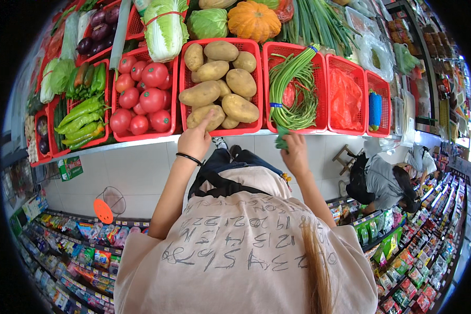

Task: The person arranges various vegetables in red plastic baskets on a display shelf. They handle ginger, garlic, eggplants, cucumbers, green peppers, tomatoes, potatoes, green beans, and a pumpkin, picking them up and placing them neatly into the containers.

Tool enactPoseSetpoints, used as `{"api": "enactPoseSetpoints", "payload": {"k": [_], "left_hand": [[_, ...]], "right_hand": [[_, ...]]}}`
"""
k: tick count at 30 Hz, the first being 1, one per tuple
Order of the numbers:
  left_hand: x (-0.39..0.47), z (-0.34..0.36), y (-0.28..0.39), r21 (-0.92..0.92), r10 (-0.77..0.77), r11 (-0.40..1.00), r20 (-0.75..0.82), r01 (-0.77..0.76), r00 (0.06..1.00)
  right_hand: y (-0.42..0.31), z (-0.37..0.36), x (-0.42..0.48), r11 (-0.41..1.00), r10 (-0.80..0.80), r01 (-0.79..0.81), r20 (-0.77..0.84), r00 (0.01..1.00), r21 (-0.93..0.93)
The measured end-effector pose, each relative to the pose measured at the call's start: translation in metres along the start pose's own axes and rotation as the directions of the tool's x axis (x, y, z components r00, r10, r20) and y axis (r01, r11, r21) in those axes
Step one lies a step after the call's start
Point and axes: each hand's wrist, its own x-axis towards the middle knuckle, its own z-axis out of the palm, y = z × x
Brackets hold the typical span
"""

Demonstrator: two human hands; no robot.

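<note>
My left hand (195, 140) is at the front rim of a red plastic basket (260, 86) of potatoes. Its index finger reaches over the rim and rests on a front potato (198, 114); nothing is held in it. To the right, my right hand (295, 151) grips a crumpled green cloth (282, 139). That cloth hangs by the front edge of another red basket (322, 82), where garlic stems (278, 90) lie bundled with blue bands. Left of the potatoes, tomatoes (153, 100) fill a third basket.
Green peppers (80, 121), a napa cabbage (165, 31), a pumpkin (254, 20) and leeks (318, 23) surround the baskets. A basket with red plastic bags (343, 100) stands right. Behind are packed shelves (90, 251), a wooden stool (343, 159) and a crouching person (384, 182).
</note>
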Motion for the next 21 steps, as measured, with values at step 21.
{"api": "enactPoseSetpoints", "payload": {"k": [21], "left_hand": [[-0.219,0.151,-0.162,0.004,-0.517,0.831,0.376,0.556,0.769]], "right_hand": [[-0.044,0.044,-0.019,0.927,-0.179,0.194,-0.076,0.981,0.320]]}}
